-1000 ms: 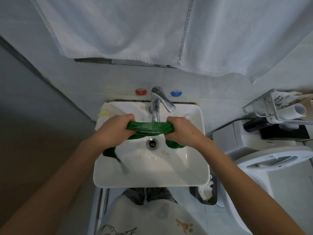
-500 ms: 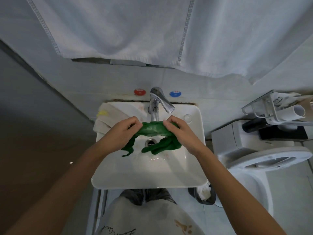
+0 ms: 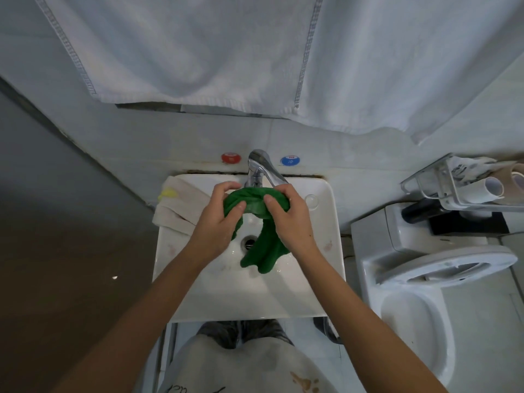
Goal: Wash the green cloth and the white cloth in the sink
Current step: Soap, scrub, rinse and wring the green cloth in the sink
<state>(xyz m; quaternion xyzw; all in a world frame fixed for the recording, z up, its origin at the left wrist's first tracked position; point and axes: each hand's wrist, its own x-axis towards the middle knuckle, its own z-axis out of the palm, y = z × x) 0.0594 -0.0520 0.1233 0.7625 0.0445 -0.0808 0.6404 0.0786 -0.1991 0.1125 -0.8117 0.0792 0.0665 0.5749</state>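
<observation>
**Ana:** Head view first, and it is the only one. What do we have hold of?

**Ben:** Both our hands pinch the green cloth [image 3: 259, 204] just under the faucet [image 3: 262, 170], over the sink [image 3: 331, 251]. Our left hand [image 3: 219, 222] and right hand [image 3: 289, 217] each have thumb and fingers closed on its bunched top; a tail hangs below the grip, past the drain [image 3: 249, 241].

**Ana:** How will it handle?

**Ben:** We judge it soft, limp, probably wet and heavier for it. Gathered folds give the surest hold.

**Ana:** And the white cloth [image 3: 177, 207]?

**Ben:** Draped on the sink's rim, just left of our left hand, with something small and yellow [image 3: 168, 193] on it.

**Ana:** Room to move?

**Ben:** Open basin lies below the grip; the faucet crowds it from above, and a toilet [image 3: 425, 279] stands well to the right.
</observation>
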